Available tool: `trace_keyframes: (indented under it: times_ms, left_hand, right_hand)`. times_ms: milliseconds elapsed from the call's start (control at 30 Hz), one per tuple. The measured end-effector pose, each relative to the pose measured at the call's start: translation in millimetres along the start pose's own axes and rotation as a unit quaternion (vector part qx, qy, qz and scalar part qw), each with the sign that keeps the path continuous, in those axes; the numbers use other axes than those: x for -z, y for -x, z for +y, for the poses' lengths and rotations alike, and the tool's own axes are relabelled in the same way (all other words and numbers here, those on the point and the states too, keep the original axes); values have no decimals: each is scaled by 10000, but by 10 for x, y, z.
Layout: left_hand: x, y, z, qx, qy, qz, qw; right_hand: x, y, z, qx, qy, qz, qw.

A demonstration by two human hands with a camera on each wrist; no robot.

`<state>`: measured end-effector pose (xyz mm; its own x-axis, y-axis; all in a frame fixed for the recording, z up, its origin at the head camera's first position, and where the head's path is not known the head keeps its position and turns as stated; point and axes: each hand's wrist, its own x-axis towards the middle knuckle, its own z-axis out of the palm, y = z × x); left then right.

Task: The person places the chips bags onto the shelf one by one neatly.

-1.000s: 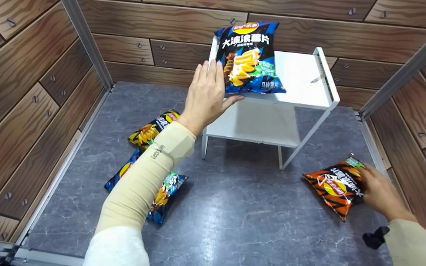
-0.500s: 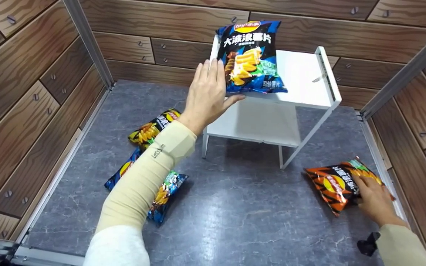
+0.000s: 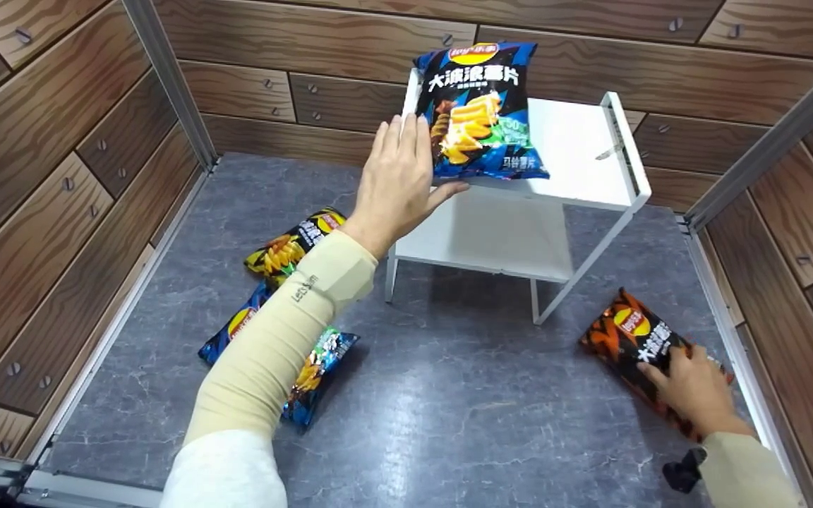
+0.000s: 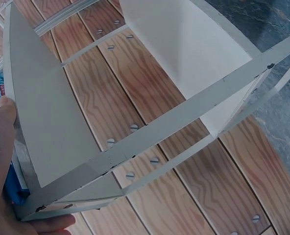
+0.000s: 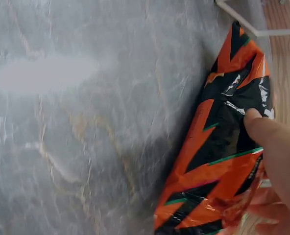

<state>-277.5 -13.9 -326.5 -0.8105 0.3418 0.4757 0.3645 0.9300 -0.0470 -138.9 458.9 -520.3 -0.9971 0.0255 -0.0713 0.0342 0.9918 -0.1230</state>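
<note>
On the floor at the right, my right hand (image 3: pixel 696 388) grips an orange-and-black bag of potato chips (image 3: pixel 632 342). The right wrist view has the thumb pressed on the bag's (image 5: pixel 223 142) side, with the other fingers partly behind it. My left hand (image 3: pixel 396 169) lies with straight fingers along the left side of a blue-and-black bag of potato chips (image 3: pixel 480 113), which rests on the top of a white shelf stand (image 3: pixel 576 155). In the left wrist view, that hand (image 4: pixel 0 147) is at a corner of the stand's frame (image 4: pixel 110 156), and a sliver of the blue bag shows.
Left of the stand, a yellow-and-black chip bag (image 3: pixel 283 254) and blue chip bags (image 3: pixel 311 374) lie on the grey floor (image 3: pixel 463 423), partly hidden by my left arm. Wood-patterned walls (image 3: pixel 329 42) with metal corner posts (image 3: pixel 170 85) enclose the space.
The orange bag has turned on the floor, its logo end swinging up and left. My right hand has shifted a little left with it. The left hand stays at the blue bag.
</note>
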Motion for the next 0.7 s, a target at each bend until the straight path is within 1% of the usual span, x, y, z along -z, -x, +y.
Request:
trace_keyframes:
  times_ms: [67, 133, 367, 500, 567, 700]
  left_hand:
    - [2, 0, -2, 8, -12, -22, 10000]
    - [4, 0, -2, 15, -15, -52, 10000]
    - [9, 0, 0, 27, 27, -71, 10000]
    - [8, 0, 0, 24, 40, -69, 10000]
    - [6, 1, 0, 24, 35, -64, 10000]
    - [-6, 1, 3, 13, 14, 9, 10000]
  right_hand:
    - [19, -2, -36, -138, -82, -274, 9995]
    - [34, -1, -68, -226, -116, -433, 9987]
    - [56, -2, -154, -558, -38, -609, 9966]
    - [60, -30, -198, -679, -209, -729, 9948]
    - [75, -46, -217, -734, -322, -852, 9931]
    - [115, -39, -230, -727, -419, -987, 9916]
